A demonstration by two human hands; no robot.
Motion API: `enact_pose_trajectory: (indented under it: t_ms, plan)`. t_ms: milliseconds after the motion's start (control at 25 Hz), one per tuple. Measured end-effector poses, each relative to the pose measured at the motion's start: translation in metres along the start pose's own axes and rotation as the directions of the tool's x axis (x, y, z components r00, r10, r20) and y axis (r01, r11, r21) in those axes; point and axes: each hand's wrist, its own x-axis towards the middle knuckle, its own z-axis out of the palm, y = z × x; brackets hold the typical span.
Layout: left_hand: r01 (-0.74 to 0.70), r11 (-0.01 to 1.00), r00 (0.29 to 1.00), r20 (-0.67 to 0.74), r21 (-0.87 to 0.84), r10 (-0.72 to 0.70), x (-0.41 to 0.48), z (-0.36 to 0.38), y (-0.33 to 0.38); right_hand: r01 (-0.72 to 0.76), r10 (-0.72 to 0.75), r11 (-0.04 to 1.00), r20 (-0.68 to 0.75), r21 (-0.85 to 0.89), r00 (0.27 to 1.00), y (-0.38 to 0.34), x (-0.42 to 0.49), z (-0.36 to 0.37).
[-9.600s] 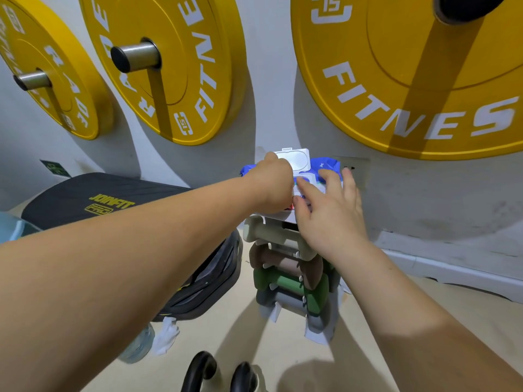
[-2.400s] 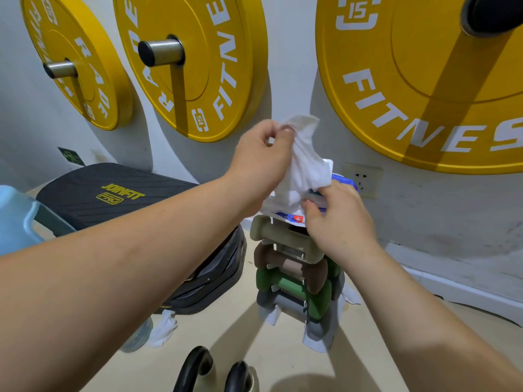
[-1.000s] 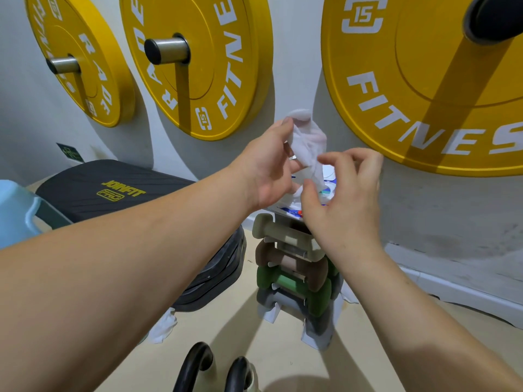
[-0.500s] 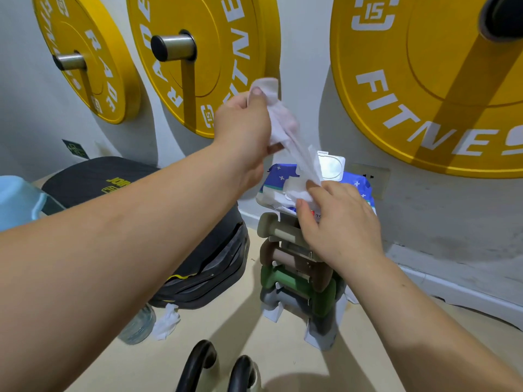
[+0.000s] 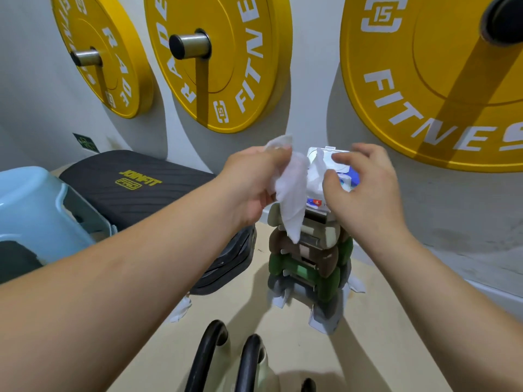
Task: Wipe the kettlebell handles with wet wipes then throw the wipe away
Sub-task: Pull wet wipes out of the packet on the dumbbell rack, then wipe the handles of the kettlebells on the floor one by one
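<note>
Wipe is out of the pack; kettlebell handles are next, low and near the body.

Left hand [image 5: 249, 188] is gripping the wet wipe [image 5: 291, 199] at its top edge, sheet hanging straight down, long axis vertical. Right hand [image 5: 362, 190] is hovering with fingers curled over the wipes pack [image 5: 349, 179] just past its fingertips, lid up, a fresh sheet poking out; I can't tell whether it's actually pinching anything. Pack is sitting on top of the dumbbell rack [image 5: 308, 267], directly below both hands. The two black kettlebell handles [image 5: 209, 355] are standing well below and nearer the person than the left hand, arches upright, side by side. Left hand is the nearer one and already has the wipe, so I'd judge the move is down and back toward the body.
</note>
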Motion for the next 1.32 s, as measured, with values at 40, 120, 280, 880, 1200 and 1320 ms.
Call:
enact_pose_trajectory:
  t_ms: [40,120,280,880,1200,1320]
  plan:
    - [0.022,1.0,0.998,0.052,-0.004,-0.021,-0.009,-0.003,-0.002,-0.018,0.016,0.999,0.038,0.038,0.999,-0.007,-0.003,-0.004]
    - [0.063,0.997,0.989,0.136,-0.034,-0.058,-0.031,-0.009,-0.006,-0.221,0.173,0.956,0.236,0.194,0.956,-0.018,-0.014,-0.008]
    - [0.128,0.991,0.961,0.241,0.033,-0.132,-0.081,-0.03,-0.025,-0.659,0.31,0.655,0.664,0.369,0.68,-0.021,-0.057,-0.026]
    - [0.494,0.868,0.817,0.312,0.056,-0.485,-0.125,-0.148,-0.083,-0.603,0.427,0.789,0.6,0.118,0.677,-0.052,-0.155,0.008]
    - [0.373,0.918,0.926,-0.014,-0.136,-0.378,-0.12,-0.201,-0.124,-0.555,0.355,0.829,0.709,0.063,0.61,-0.044,-0.172,0.101]
    - [0.287,0.956,0.925,-0.242,-0.061,-0.293,-0.113,-0.238,-0.155,-0.469,0.388,0.879,0.694,-0.082,0.606,-0.034,-0.183,0.125]
